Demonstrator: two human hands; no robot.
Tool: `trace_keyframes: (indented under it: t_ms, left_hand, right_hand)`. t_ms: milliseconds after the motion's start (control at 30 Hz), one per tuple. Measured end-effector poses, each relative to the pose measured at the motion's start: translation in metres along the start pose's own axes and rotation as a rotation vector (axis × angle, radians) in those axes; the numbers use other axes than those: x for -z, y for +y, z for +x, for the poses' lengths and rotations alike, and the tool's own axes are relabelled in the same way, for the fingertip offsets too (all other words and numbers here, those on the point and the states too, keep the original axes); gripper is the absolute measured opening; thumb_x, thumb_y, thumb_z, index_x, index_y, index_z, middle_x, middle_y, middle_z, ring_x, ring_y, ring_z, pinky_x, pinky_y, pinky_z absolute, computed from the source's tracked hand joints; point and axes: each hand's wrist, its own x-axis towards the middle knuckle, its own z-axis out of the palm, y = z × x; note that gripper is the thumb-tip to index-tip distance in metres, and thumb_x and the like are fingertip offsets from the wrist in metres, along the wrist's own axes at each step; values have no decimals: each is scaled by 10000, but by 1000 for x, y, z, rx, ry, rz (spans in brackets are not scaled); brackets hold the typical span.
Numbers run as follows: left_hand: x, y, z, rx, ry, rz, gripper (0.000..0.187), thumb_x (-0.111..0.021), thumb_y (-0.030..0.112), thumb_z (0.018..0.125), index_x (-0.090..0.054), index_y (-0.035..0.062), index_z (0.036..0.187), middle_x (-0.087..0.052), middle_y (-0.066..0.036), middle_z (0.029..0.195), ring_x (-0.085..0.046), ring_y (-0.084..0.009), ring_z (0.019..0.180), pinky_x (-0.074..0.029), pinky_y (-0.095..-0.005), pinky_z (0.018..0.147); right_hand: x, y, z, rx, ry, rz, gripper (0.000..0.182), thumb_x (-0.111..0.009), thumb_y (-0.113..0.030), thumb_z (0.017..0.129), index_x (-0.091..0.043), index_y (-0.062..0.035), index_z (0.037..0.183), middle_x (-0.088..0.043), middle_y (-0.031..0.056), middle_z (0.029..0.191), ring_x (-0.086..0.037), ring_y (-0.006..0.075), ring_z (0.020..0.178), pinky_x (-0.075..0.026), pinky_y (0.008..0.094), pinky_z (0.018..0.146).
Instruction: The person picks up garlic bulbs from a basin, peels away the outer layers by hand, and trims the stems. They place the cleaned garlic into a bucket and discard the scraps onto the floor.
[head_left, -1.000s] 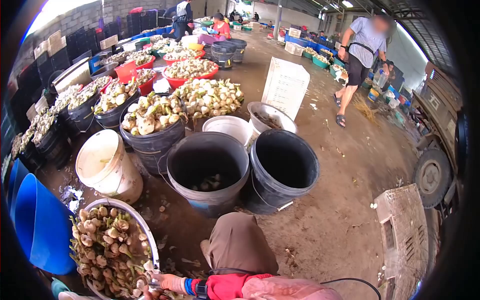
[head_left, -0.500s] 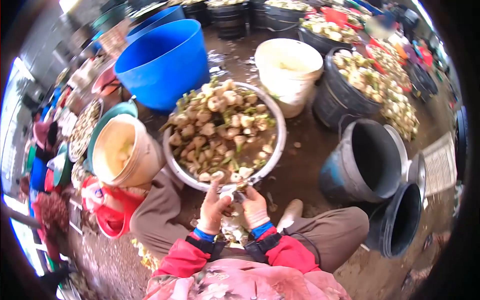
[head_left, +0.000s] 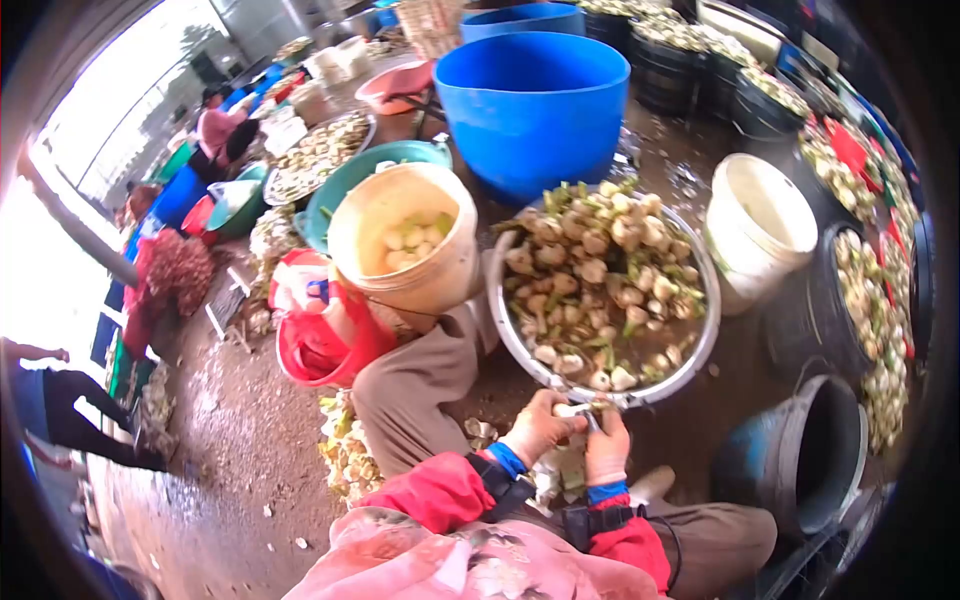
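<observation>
In front of my lap, my left hand (head_left: 543, 425) is closed on a pale garlic bulb (head_left: 566, 410). My right hand (head_left: 606, 450) is closed beside it, round what looks like a small knife (head_left: 593, 420), mostly covered by the fingers. Both hands meet at the near rim of a wide metal basin (head_left: 712, 330). Garlic bulbs (head_left: 590, 270) with green stems are heaped in that basin. Pale trimmings (head_left: 550, 475) lie below my hands, between my legs.
A cream bucket (head_left: 365, 215) with pale bulbs stands left of the basin, above a red bucket (head_left: 335, 340). Behind is a large blue tub (head_left: 530, 110). At right are a white bucket (head_left: 760, 230) and a dark bucket (head_left: 790, 450). A person (head_left: 75, 400) is at far left.
My view has swung left, so the basin and buckets sit farther right. Both hands stay together at the basin's near rim; my left fingers have closed in on the bulb.
</observation>
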Motion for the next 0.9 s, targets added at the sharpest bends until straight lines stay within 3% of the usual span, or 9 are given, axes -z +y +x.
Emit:
trace_keyframes:
  t_ms: [67, 133, 267, 433, 500, 567, 667, 800, 900]
  left_hand:
    - [9, 3, 0, 55, -48, -120, 483, -747, 207, 762, -473, 19, 1112, -567, -65, 871, -576, -141, 749, -512, -300, 660]
    - [17, -1, 5, 227, -303, -467, 413, -722, 271, 785, -507, 44, 1054, -572, -47, 877, -587, -144, 771, -512, -294, 673]
    - [29, -17, 14, 243, -643, -527, 448, -670, 353, 814, -524, 37, 1098, -579, -21, 885, -586, -136, 885, -508, -298, 758]
    - [30, -10, 2, 309, -627, -612, 613, -667, 241, 826, -372, 7, 1310, -575, -83, 1035, -592, -185, 940, -510, -333, 805]
    - [34, -11, -2, 302, -701, -729, 637, -683, 165, 808, -345, 33, 1331, -543, -114, 1105, -591, -229, 967, -500, -356, 823]
    - [39, -3, -9, 240, -687, -779, 644, -688, 97, 789, -348, 78, 1335, -513, -126, 1155, -582, -250, 977, -487, -369, 840]
    - [46, -1, -12, 191, -544, -710, 767, -709, 55, 759, -276, 101, 1390, -537, -102, 1129, -598, -219, 916, -507, -336, 793]
    - [45, 1, -9, 117, -487, -551, 894, -741, 60, 731, -191, 74, 1435, -572, -45, 1005, -586, -141, 815, -497, -263, 693]
    - [37, 12, -11, 106, -486, -341, 904, -736, 43, 729, -183, 71, 1443, -549, 11, 891, -534, -72, 744, -440, -206, 629]
  right_hand:
    - [-1, 8, 0, 38, -5, 32, 446, -457, 75, 820, -500, 7, 1258, -571, 56, 1159, -530, 137, 1022, -416, 248, 884]
    - [0, -2, -3, 98, -23, 33, 467, -448, 90, 816, -484, 5, 1274, -562, 59, 1178, -530, 143, 1033, -416, 250, 890]
    - [4, 1, -6, 240, 21, -3, 566, -441, 153, 781, -437, -18, 1321, -554, 103, 1216, -544, 165, 1051, -418, 271, 916]
    - [13, 21, 8, 301, 228, -288, 529, -474, 144, 787, -477, -29, 1287, -581, 133, 1181, -569, 186, 1046, -424, 274, 906]
    - [24, 21, 13, 131, 340, -146, 428, -509, 64, 784, -544, -15, 1203, -611, 144, 1121, -582, 203, 1039, -431, 285, 899]
    - [48, 26, 19, -113, 65, -262, 345, -551, -17, 763, -610, -36, 1103, -617, 136, 1109, -588, 234, 1037, -434, 309, 906]
    - [39, 42, 7, -29, -309, -526, 360, -537, 34, 748, -631, -67, 1080, -640, 107, 1068, -602, 244, 997, -460, 296, 884]
    - [20, -2, -4, -147, -316, -84, 400, -547, -11, 778, -593, -104, 1165, -603, 119, 1164, -555, 207, 1112, -408, 294, 956]
    - [14, -12, -6, 52, -309, 42, 544, -428, 147, 718, -518, 0, 1234, -592, 86, 1174, -537, 179, 1118, -382, 280, 982]
